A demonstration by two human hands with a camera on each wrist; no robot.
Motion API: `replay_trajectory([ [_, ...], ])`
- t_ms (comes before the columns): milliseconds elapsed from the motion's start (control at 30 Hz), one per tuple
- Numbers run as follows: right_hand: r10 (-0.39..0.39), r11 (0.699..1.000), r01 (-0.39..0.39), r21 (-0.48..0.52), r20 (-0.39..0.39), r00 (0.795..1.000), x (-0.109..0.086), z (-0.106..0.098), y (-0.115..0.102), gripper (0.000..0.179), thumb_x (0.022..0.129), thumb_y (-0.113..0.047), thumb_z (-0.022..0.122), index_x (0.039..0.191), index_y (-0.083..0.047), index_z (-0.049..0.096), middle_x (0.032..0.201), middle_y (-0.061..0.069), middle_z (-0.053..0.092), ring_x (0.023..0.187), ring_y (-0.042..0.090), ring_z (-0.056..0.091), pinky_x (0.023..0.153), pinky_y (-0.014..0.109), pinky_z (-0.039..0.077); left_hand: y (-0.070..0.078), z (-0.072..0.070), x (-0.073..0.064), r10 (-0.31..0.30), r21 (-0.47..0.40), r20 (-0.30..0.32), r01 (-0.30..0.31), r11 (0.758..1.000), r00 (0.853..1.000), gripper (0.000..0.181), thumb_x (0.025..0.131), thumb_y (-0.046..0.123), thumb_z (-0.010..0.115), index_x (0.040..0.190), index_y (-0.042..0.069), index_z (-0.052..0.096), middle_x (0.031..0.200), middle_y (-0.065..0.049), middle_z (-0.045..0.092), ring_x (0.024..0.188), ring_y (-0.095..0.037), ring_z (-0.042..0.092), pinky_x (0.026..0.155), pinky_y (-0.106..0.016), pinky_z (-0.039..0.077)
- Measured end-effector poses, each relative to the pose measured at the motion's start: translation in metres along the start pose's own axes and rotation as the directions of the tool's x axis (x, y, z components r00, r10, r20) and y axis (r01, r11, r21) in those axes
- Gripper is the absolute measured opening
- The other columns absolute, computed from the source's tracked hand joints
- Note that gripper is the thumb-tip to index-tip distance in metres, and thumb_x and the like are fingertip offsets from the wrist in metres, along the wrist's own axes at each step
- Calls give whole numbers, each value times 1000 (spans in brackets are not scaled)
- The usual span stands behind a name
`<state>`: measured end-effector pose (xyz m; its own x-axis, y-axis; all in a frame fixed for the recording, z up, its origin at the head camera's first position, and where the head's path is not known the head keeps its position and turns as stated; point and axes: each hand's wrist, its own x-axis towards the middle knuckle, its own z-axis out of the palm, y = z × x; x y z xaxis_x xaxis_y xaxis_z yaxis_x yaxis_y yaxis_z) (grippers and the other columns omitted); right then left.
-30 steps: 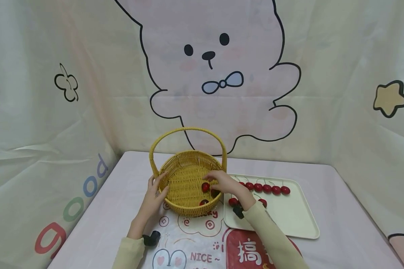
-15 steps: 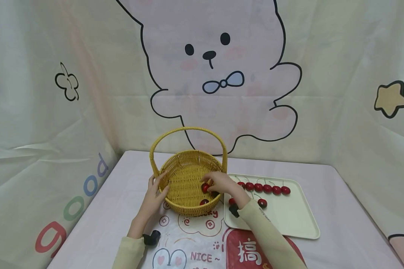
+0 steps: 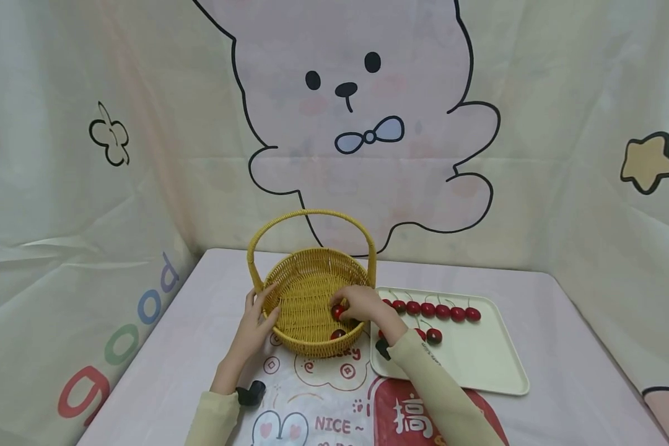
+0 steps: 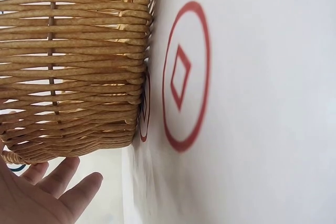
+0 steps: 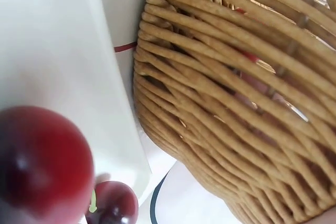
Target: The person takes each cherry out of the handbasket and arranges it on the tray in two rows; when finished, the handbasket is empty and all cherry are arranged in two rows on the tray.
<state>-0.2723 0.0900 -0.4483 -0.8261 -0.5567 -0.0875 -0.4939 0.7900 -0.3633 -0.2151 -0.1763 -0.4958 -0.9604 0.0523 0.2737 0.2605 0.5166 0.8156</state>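
Note:
A round yellow wicker basket (image 3: 298, 310) with a tall handle stands on the table. My left hand (image 3: 253, 322) holds its left rim, some fingers reaching over the edge; in the left wrist view other fingers (image 4: 63, 182) lie outside the wall. Inside the basket at the right, my right hand (image 3: 362, 303) pinches a red cherry (image 3: 337, 311) between thumb and fingers. Another cherry (image 3: 337, 334) lies near the basket's front wall. In the right wrist view, the woven wall (image 5: 220, 77) hides most of that hand.
Right of the basket, touching or nearly touching it, lies a cream tray (image 3: 479, 365). A row of several stemmed cherries (image 3: 443, 311) lines its back; more cherries (image 3: 433, 336) lie in front, partly behind the right forearm. A printed cloth covers the table; fabric walls (image 3: 535, 217) enclose it.
My right hand has shifted slightly left inside the basket, its fingers closing around the cherry, which moved a little left. The left hand and the basket have stayed put.

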Motion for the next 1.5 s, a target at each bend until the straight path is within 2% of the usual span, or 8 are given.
replay_trajectory([
  [367,-33,999,33,-14,-33,999,1,-2,0,27,81,-27,71,108,-22,68,102,-6,67,82,12,57,73,31,47,2,-1,1,7,-2,-7,-7,1000,1000,52,93,22,55,142,27,36,150,-10,14,130,-44,32,94,-70,31],
  [733,-74,997,71,-34,-92,993,-3,-2,1,38,86,-34,65,121,-20,61,116,0,57,83,10,57,67,27,47,4,-2,1,-3,1,1,3,1000,1000,51,93,27,54,142,29,36,150,-11,13,129,-46,33,94,-71,31],
  [967,-103,994,108,29,-146,984,-3,1,5,37,87,-30,65,121,-17,61,115,1,54,86,12,59,73,29,51,3,-2,0,0,4,1,0,1000,1000,52,94,25,54,142,29,35,150,-13,12,128,-47,33,92,-72,31],
  [1100,-98,992,111,67,-173,980,-3,3,7,34,86,-29,66,118,-18,61,115,1,55,96,15,58,83,34,51,2,-1,0,-2,0,0,2,1000,1000,52,94,25,54,142,27,35,150,-13,12,128,-47,33,93,-72,31],
  [1167,-97,987,118,106,-183,978,-4,3,8,33,86,-27,66,117,-17,61,115,1,56,98,16,57,84,35,50,2,0,0,-4,-2,0,4,1000,1000,52,94,25,54,142,26,36,150,-13,12,128,-47,33,93,-72,31],
  [1267,-89,974,124,189,-183,979,-5,3,9,31,87,-23,65,117,-17,57,114,1,58,93,13,58,77,30,52,2,0,-1,-1,-5,-1,1,1000,1000,52,93,24,54,142,26,36,150,-13,13,128,-47,34,93,-71,31],
  [1367,-73,947,126,295,-181,981,-7,3,11,31,88,-20,64,117,-17,54,114,2,58,85,10,59,67,23,52,1,1,-1,2,-9,0,-2,1000,1000,52,93,24,54,142,26,36,150,-12,13,129,-46,34,93,-71,31],
  [1500,-77,914,149,377,-200,977,-9,2,12,32,88,-16,64,117,-16,53,114,3,58,82,9,60,63,20,53,0,2,-1,5,3,3,-5,1000,1000,53,93,23,55,142,25,35,150,-13,12,129,-46,33,93,-71,31],
])
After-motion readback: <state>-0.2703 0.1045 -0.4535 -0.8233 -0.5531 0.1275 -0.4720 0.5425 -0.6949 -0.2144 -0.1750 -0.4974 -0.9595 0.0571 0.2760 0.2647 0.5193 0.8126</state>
